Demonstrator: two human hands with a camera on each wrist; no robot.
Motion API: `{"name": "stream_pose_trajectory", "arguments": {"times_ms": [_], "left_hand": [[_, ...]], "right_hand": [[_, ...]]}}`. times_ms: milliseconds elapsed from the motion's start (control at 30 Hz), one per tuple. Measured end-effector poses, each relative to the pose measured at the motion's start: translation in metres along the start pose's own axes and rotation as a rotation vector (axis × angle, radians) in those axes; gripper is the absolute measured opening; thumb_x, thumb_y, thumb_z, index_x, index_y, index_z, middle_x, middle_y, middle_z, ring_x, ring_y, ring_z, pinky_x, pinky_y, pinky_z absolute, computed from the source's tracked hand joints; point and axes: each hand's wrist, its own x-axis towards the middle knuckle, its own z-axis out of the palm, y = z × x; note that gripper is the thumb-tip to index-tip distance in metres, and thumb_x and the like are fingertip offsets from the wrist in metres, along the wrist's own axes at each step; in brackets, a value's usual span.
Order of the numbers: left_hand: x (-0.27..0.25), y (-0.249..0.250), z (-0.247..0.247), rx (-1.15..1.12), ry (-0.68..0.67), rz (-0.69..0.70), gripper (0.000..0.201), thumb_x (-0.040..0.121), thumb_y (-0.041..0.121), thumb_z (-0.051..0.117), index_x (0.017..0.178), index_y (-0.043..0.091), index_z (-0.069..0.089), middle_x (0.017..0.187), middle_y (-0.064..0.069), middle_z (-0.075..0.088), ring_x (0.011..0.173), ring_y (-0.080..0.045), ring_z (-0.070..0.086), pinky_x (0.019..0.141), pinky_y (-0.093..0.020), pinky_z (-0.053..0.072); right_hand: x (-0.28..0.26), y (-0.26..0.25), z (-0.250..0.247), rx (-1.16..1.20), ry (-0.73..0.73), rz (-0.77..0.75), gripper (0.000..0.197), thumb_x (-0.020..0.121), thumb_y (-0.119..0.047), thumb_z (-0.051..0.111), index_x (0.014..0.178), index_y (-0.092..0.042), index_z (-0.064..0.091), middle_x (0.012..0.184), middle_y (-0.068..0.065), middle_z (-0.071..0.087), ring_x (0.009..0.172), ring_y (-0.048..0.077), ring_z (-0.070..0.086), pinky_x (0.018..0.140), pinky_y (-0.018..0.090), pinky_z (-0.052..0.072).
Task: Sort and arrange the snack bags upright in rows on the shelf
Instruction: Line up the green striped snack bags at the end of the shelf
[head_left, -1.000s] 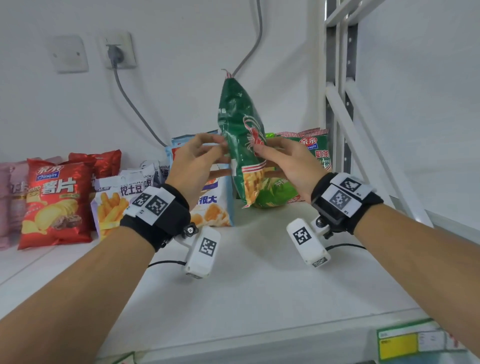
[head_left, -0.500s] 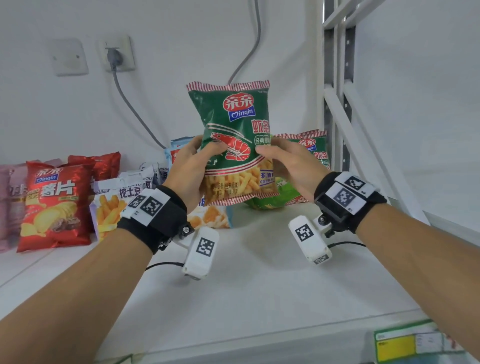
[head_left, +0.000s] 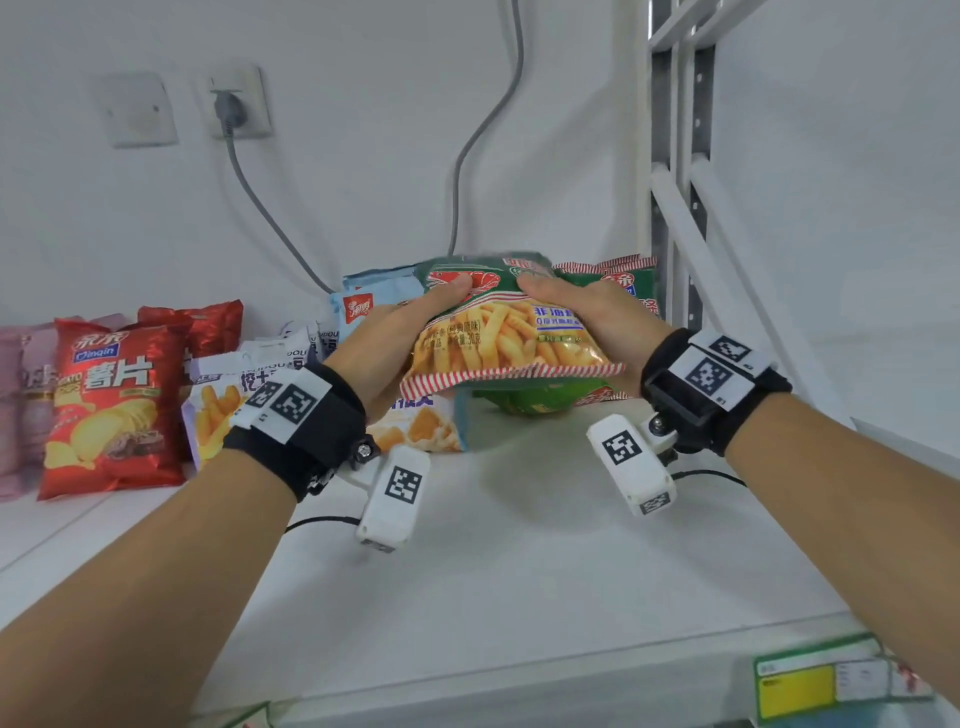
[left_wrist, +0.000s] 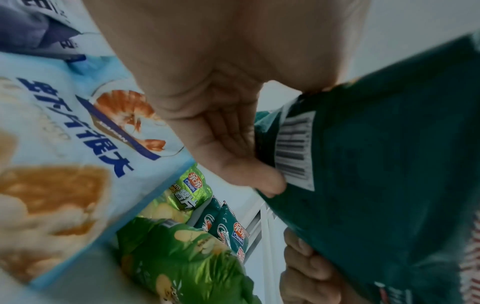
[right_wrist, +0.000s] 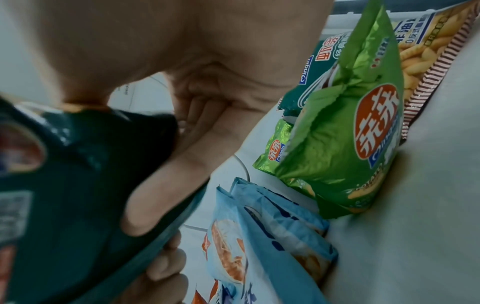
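A dark green shrimp-stick bag (head_left: 506, 332) is held in the air between both hands, tilted back so its top leans toward the wall. My left hand (head_left: 410, 332) grips its left side, thumb on the front and fingers behind. My right hand (head_left: 587, 322) grips the right side the same way. The left wrist view shows the bag's dark back (left_wrist: 376, 164) with a barcode. Under it stand light green chip bags (right_wrist: 345, 144) and another green shrimp-stick bag (head_left: 631, 283). Light blue shrimp-chip bags (head_left: 426, 421) stand to the left.
Red chip bags (head_left: 111, 405) and white fry bags (head_left: 228, 400) stand in rows at the left, pink bags (head_left: 21, 384) beyond. A white shelf post (head_left: 675, 208) rises at the right. Grey cables (head_left: 260, 202) hang down the back wall. White shelf board (head_left: 519, 545) lies bare in front.
The green bag was turned from edge-on to face me, then lowered and tipped back toward the wall. Both hands stayed on its sides and came down with it.
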Motion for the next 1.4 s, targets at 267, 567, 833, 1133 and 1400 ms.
{"name": "stream_pose_trajectory", "arguments": {"times_ms": [267, 567, 833, 1133, 1400], "left_hand": [[-0.006, 0.001, 0.006, 0.033, -0.011, -0.015, 0.032, 0.099, 0.05, 0.058, 0.104, 0.024, 0.077, 0.069, -0.004, 0.072, 0.049, -0.017, 0.063, 0.049, -0.025, 0.052], [0.006, -0.001, -0.001, 0.043, 0.076, 0.136, 0.029, 0.09, 0.033, 0.079, 0.11, 0.013, 0.074, 0.109, -0.006, 0.08, 0.094, -0.022, 0.078, 0.084, -0.036, 0.06], [0.004, 0.0, -0.005, 0.362, 0.094, 0.56, 0.046, 0.077, 0.0, 0.087, 0.112, 0.021, 0.067, 0.103, 0.018, 0.076, 0.101, -0.001, 0.069, 0.089, -0.022, 0.055], [-0.003, 0.004, 0.008, 0.241, -0.018, 0.557, 0.058, 0.073, -0.01, 0.08, 0.121, 0.005, 0.054, 0.115, -0.007, 0.064, 0.104, -0.012, 0.067, 0.084, -0.036, 0.063], [-0.001, 0.011, 0.038, 0.482, 0.055, 0.607, 0.051, 0.088, 0.018, 0.082, 0.133, 0.016, 0.059, 0.123, 0.009, 0.072, 0.114, -0.006, 0.067, 0.101, -0.026, 0.053]], "right_hand": [[0.002, 0.003, -0.004, 0.004, -0.076, -0.001, 0.063, 0.073, -0.06, 0.079, 0.111, -0.01, 0.079, 0.091, 0.019, 0.076, 0.063, 0.025, 0.073, 0.044, 0.026, 0.055], [0.005, 0.006, -0.004, -0.114, 0.042, -0.172, 0.031, 0.076, -0.038, 0.084, 0.096, -0.014, 0.078, 0.101, 0.013, 0.081, 0.089, 0.029, 0.078, 0.089, 0.044, 0.063], [0.004, 0.0, -0.012, -0.4, 0.039, -0.529, 0.044, 0.078, -0.003, 0.086, 0.114, -0.021, 0.067, 0.111, -0.006, 0.075, 0.106, 0.011, 0.072, 0.092, 0.022, 0.057], [-0.006, 0.0, -0.011, -0.432, 0.103, -0.546, 0.052, 0.075, 0.002, 0.088, 0.119, -0.003, 0.061, 0.113, 0.007, 0.071, 0.106, 0.021, 0.069, 0.089, 0.036, 0.06], [-0.023, -0.017, -0.042, -0.463, 0.199, -0.434, 0.039, 0.082, -0.017, 0.088, 0.114, -0.026, 0.069, 0.106, -0.01, 0.077, 0.102, 0.006, 0.073, 0.094, 0.03, 0.059]]}}
